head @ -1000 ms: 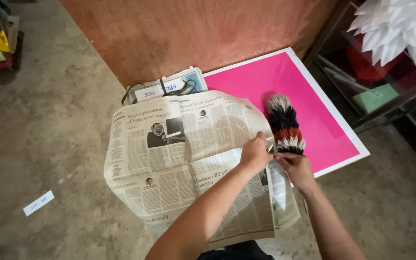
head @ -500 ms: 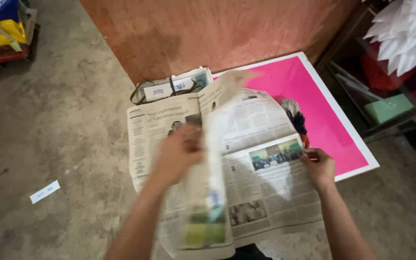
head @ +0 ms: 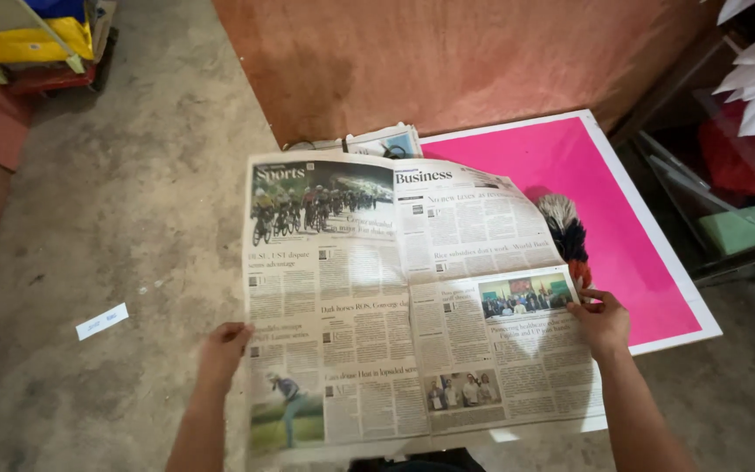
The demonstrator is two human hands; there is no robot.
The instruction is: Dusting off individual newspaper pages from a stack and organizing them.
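Observation:
An opened newspaper (head: pixel 395 297) with colour photos is spread wide in front of me. My left hand (head: pixel 223 347) grips its left edge and my right hand (head: pixel 602 323) grips its right edge. Just beyond the right edge, a feather duster (head: pixel 563 229) with grey, black and red feathers lies on a pink board (head: pixel 596 183) with a white border. The paper hides the duster's lower part.
More folded newspapers (head: pixel 377 142) lie at the foot of a brown plywood wall (head: pixel 447 61). A white paper slip (head: pixel 101 321) lies on the concrete floor at left. A cart with yellow and blue items (head: pixel 37 39) stands top left; shelves with a green box (head: pixel 746 225) stand right.
My left hand turned a page over to the left and moved to the paper's left edge. The newspaper now lies fully open on a new spread. My right hand stayed at the right edge.

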